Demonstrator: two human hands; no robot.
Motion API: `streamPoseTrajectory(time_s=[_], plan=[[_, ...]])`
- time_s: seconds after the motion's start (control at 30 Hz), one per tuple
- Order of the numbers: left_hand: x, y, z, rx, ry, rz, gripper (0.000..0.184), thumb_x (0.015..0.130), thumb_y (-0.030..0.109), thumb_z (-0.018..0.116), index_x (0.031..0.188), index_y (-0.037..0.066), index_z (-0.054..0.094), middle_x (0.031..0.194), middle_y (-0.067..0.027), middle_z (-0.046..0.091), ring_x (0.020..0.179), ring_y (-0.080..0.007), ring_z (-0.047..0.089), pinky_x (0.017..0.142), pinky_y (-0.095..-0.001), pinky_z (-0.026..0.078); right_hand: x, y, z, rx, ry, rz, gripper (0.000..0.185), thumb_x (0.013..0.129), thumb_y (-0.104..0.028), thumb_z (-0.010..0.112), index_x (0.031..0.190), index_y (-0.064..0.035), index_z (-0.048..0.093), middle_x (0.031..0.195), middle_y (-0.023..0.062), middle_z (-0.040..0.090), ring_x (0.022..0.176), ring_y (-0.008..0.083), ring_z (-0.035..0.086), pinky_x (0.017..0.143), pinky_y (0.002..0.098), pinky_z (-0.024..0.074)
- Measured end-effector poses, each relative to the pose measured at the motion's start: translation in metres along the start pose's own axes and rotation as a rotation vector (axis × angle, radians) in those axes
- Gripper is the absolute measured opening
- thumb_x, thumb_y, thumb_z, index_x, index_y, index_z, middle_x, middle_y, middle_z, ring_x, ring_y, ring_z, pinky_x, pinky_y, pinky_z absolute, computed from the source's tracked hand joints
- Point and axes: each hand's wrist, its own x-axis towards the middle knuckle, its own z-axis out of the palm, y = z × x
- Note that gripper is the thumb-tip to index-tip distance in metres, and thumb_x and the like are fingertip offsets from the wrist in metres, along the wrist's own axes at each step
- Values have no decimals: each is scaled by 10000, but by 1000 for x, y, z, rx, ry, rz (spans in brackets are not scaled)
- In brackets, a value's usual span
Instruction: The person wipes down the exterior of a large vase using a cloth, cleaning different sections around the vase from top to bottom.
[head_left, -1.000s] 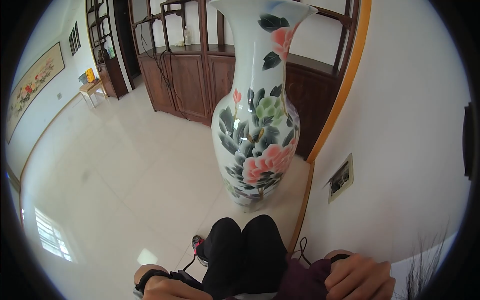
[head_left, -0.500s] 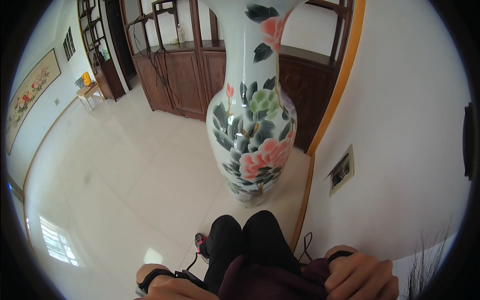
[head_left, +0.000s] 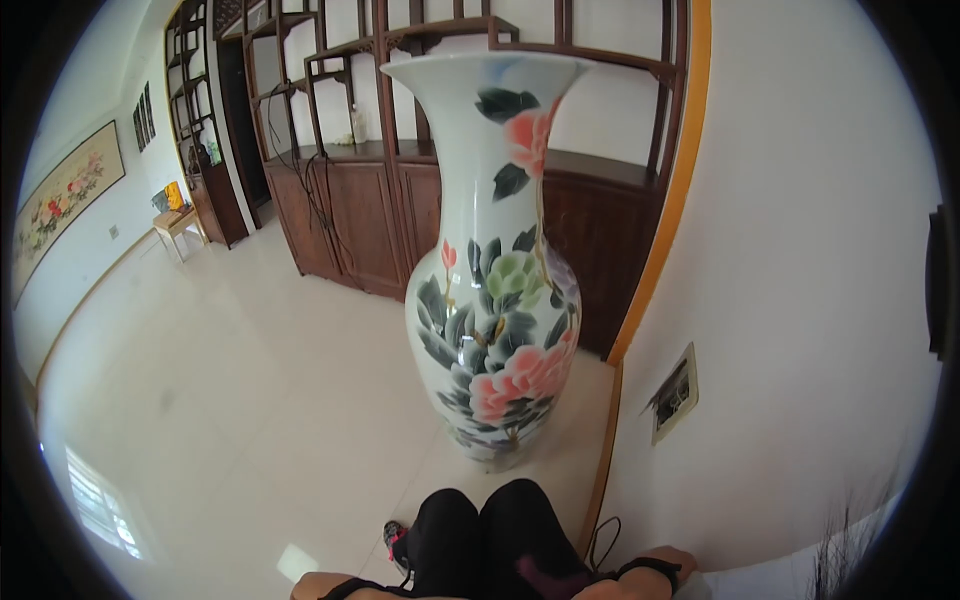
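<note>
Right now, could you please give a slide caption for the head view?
A tall flower-painted vase stands on the pale floor, before a dark wooden cabinet.

the tall vase (head_left: 492, 270) stands upright on the glossy floor (head_left: 250, 400), pink blooms (head_left: 520, 385) across its belly, dark wooden cabinet (head_left: 365, 220) behind! down low, black-clad knees (head_left: 447, 530), left hand (head_left: 372, 594) and right hand (head_left: 622, 588) mostly cut off below.

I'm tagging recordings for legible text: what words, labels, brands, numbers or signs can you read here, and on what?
None can be read.
Vase: painted flowers and leaves; no lettering shows on this side.
Painting: any writing is too small to read.
Dark strips at left: too small to tell.
Yellow thing on the stool: too small and blurred.
Bottle: any label is too small.
</note>
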Motion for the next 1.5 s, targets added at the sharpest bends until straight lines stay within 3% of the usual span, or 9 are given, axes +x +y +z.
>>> streamPoseTrajectory(time_s=[0.17,0.33,0.6,0.87,0.97,1.07,1.2,1.43,1.5], plan=[[9,-5,-9,-80,-13,18,199,914,-26,562,726,32,530,766,-180,599,626,-291,614,493,-352,498,4,3,-4,62,-132,132,241,990,-144,527,899,57,622,777,168,615,580,291,589,498,370,465],[0,-10,-2,-94,66,77,338,1006,131,525,675,67,498,703,-149,552,566,-273,564,450,-337,434,8,12,-5,102,-146,73,307,1026,-168,465,963,76,640,784,160,611,592,295,563,529,365,464],[0,-2,21,378,288,55,269,889,-84,519,662,50,462,677,-119,541,508,-210,493,400,-316,369,16,-2,-5,-199,-87,10,139,932,5,552,795,14,573,769,179,569,594,290,580,486,356,441],[9,1,-11,-47,14,126,237,882,-136,560,710,27,544,604,-89,515,449,-188,453,393,-282,334,8,5,0,214,49,-101,170,841,95,634,772,-40,556,631,154,521,522,270,554,421,344,384],[1,2,-8,-14,211,181,269,911,-21,674,676,24,551,547,-70,506,413,-177,437,392,-281,330,12,-3,-10,195,141,-63,142,843,87,630,801,-36,571,556,103,499,403,236,460,370,327,291],[-4,10,15,330,727,31,360,913,118,747,633,9,548,493,-45,486,388,-166,433,386,-291,333,13,-4,6,-225,336,203,140,874,20,673,789,-42,581,590,83,534,418,208,482,373,334,298],[-17,10,14,604,832,7,516,977,290,697,627,49,404,476,-31,447,349,-105,355,323,-272,242,42,-3,2,-479,-125,258,246,909,-177,722,791,-53,546,599,42,482,452,200,507,397,323,367],[-57,32,-3,707,636,40,435,1008,194,600,635,80,407,505,-12,404,397,-110,346,368,-279,234,50,-9,12,-521,-531,419,152,867,-156,647,831,-37,558,617,56,499,477,195,538,413,335,388],[-63,38,-3,779,617,11,403,1004,191,608,662,69,434,514,-18,420,404,-114,371,368,-278,240,50,-12,13,-455,-492,460,121,862,-134,637,883,-37,569,629,57,503,499,197,554,419,334,396]])
